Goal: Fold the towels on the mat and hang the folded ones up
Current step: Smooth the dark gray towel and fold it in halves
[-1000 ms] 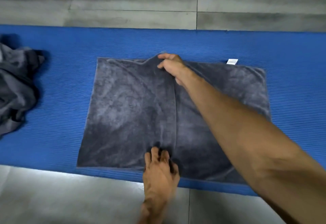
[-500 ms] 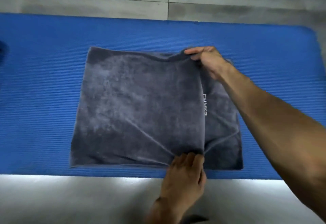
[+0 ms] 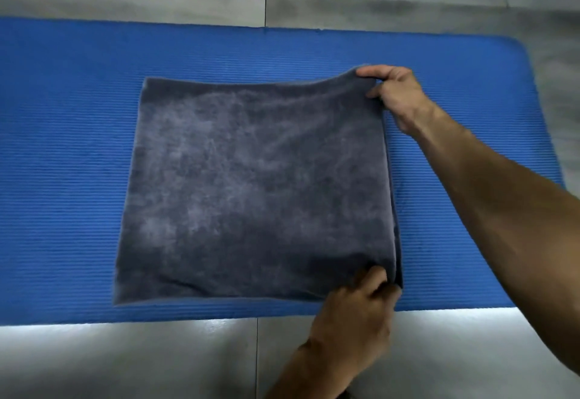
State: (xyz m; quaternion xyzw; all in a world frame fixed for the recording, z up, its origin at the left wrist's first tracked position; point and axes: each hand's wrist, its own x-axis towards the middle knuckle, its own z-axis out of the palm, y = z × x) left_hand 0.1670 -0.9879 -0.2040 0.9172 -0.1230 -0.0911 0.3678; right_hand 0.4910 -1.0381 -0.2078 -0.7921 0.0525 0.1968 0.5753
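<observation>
A dark grey towel lies folded in half on the blue mat, its two layers meeting along the right edge. My right hand pinches the far right corner, lifted slightly off the mat. My left hand pinches the near right corner at the mat's front edge. The towel's left side lies flat as the fold line.
Grey floor tiles surround the mat in front and behind. The mat's rounded right end lies just beyond my right forearm.
Both hands have carried the top layer of the towel rightward until it covers the lower layer. The view has shifted right, so the crumpled towel at the left is out of view.
</observation>
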